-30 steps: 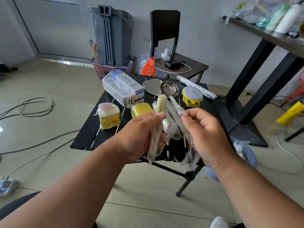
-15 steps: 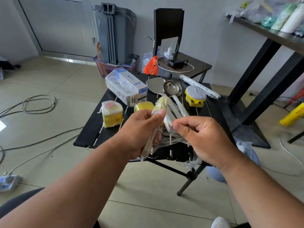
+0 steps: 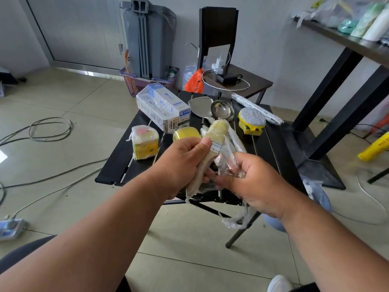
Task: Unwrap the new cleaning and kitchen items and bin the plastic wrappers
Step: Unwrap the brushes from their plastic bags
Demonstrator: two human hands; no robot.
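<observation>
I'm in a plain room of a home or small office used for storage. Pale floor tiles (image 3: 63, 98) carry loose cables (image 3: 50, 128) and a power strip (image 3: 11, 228). A grey bin (image 3: 151, 36) stands in a purple basket (image 3: 145, 83) by the white wall. A phone charger (image 3: 219, 63) lies on a side table (image 3: 248, 85). Bottles crowd a dark shelf (image 3: 345, 41), and my folding black surface (image 3: 126, 161) holds wrapped household goods.

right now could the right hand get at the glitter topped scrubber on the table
Probably not yet. The right hand grips crumpled plastic wrap, so it is occupied. The path itself looks free: the glitter-topped scrubber sits uncovered on the black table, beyond that hand, with nothing standing between them.
</observation>
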